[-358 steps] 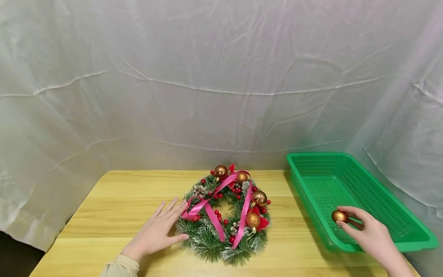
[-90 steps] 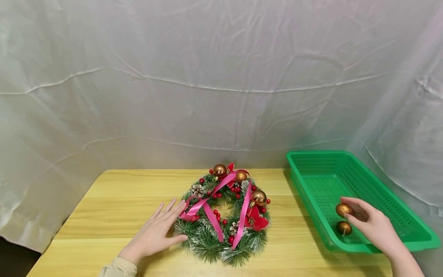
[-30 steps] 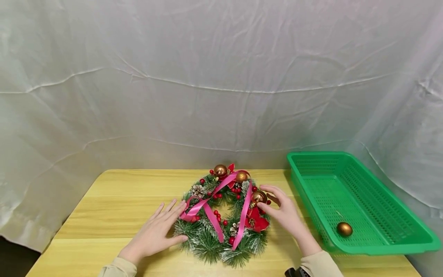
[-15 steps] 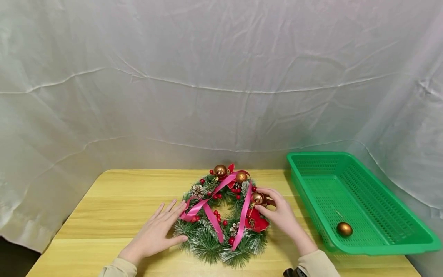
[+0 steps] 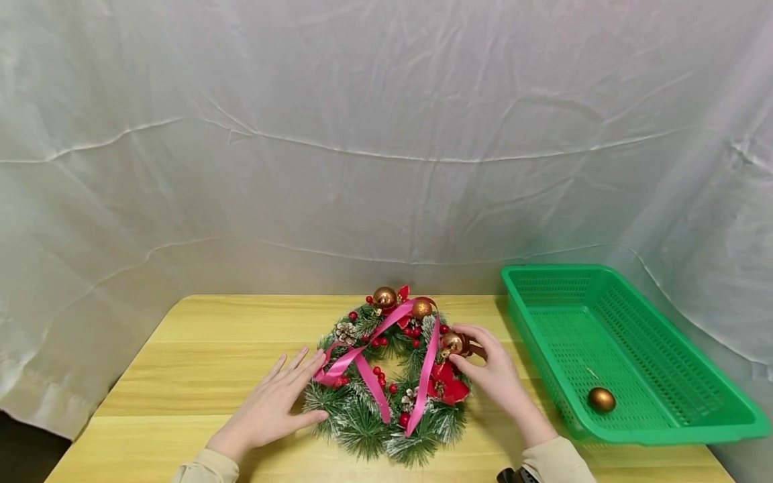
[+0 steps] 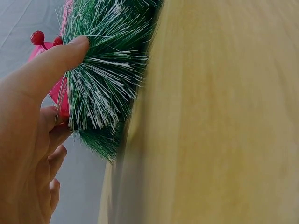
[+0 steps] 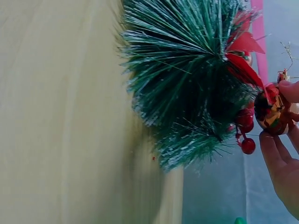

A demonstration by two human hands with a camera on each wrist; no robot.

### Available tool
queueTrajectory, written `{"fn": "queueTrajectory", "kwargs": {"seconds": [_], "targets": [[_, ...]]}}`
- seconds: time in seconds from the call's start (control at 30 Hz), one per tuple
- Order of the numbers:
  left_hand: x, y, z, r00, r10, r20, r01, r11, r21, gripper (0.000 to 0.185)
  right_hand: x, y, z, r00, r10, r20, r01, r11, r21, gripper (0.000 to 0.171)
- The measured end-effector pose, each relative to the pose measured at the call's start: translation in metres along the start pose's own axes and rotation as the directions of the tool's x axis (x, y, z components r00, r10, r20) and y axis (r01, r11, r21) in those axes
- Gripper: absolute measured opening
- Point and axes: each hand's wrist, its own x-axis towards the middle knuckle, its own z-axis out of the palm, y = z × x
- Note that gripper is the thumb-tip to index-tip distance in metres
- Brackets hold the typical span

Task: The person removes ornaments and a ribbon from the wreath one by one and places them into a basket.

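**Right hand pinches ball on wreath, left hand steadies it**

Right hand (image 5: 492, 372) pinches a gold ball (image 5: 452, 343) between thumb and fingertips; the ball sits on the wreath (image 5: 392, 376) at about 2 o'clock of the ring, seemingly attached there. In the right wrist view the ball (image 7: 273, 112) shows between the fingers (image 7: 280, 154), beside red berries and a red leaf. The grip looks like a light pinch, likely because the ball is small, round and slick.

Left hand (image 5: 272, 402) lies flat, fingers straight, on the wreath's 9 o'clock edge, holding nothing. The left wrist view shows the thumb (image 6: 51, 65) pressed into the frosted needles. Judged purpose: pin the wreath to the table (image 5: 199, 349) so it does not slide or lift while the other hand works.

Around: a green basket (image 5: 694, 429) at 3 o'clock of the wreath, well apart from it, with one loose gold ball (image 5: 601, 400) inside near its front left corner. Two more gold balls sit at the wreath's 12 o'clock. A pink ribbon (image 5: 425, 369) crosses just left of the pinched ball; ribbon, berries and needles crowd it and could snag. White cloth hangs behind.
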Motion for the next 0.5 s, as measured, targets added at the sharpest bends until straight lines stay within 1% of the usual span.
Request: {"fn": "queueTrajectory", "kwargs": {"seconds": [0.07, 0.23, 0.27, 0.5], "targets": [[0.0, 0.0, 0.0, 1.0, 0.0, 0.001, 0.0, 1.0, 0.002, 0.09, 0.0, 0.006, -0.001, 1.0, -0.024, -0.002, 0.024, 1.0, -0.004, 0.048], [0.0, 0.001, -0.001, 1.0, -0.003, 0.006, 0.003, 1.0, -0.015, 0.09, 0.001, 0.021, -0.005, 0.999, -0.042, -0.001, 0.042, 0.999, 0.005, 0.049], [0.0, 0.001, -0.001, 1.0, -0.005, 0.008, 0.005, 1.0, -0.019, 0.091, 0.001, 0.021, -0.007, 0.999, -0.032, -0.003, 0.032, 0.999, 0.015, 0.05], [0.0, 0.001, -0.002, 1.0, -0.01, 0.013, 0.01, 0.999, -0.036, 0.09, 0.0, 0.014, -0.018, 0.999, -0.048, -0.025, 0.049, 0.998, 0.041, 0.051]]}}
